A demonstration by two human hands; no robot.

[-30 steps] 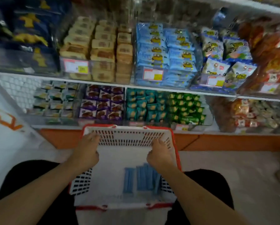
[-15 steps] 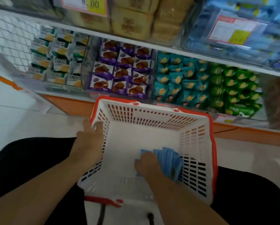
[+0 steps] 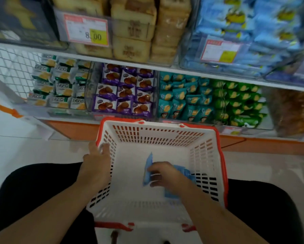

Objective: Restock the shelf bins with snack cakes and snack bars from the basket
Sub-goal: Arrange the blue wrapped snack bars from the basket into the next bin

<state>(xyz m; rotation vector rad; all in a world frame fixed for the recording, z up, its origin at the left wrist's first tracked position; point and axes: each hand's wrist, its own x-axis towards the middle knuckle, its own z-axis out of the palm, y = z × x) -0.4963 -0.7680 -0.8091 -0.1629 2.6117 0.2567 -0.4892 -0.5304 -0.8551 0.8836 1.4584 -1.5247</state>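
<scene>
From the head camera, the only writing that reads clearly is "8.00" on the yellow patch of a price tag point(image 3: 87, 30) fixed to the clear bin of tan snack cakes point(image 3: 132, 30) on the upper shelf. A second price tag point(image 3: 221, 51) hangs on the bin of light blue packets point(image 3: 235, 23), but its print is too blurred to read. On the lower shelf, the green-and-white packets point(image 3: 59, 83) carry bold characters that cannot be made out; beside them sit purple cookie packs point(image 3: 124, 92), teal packs point(image 3: 181, 97) and green packs point(image 3: 239, 99), all with illegible branding. A brown bagged product at the far right is cut off by the frame edge.

The white basket point(image 3: 206, 155) with a red rim rests between the person's knees. The left hand point(image 3: 96, 166) grips its left wall, fingers curled over the rim. The right hand point(image 3: 167, 175) is inside, fingers curled round a few blue snack bars point(image 3: 146, 173); more of them lie partly hidden beneath the hand and wrist.
</scene>
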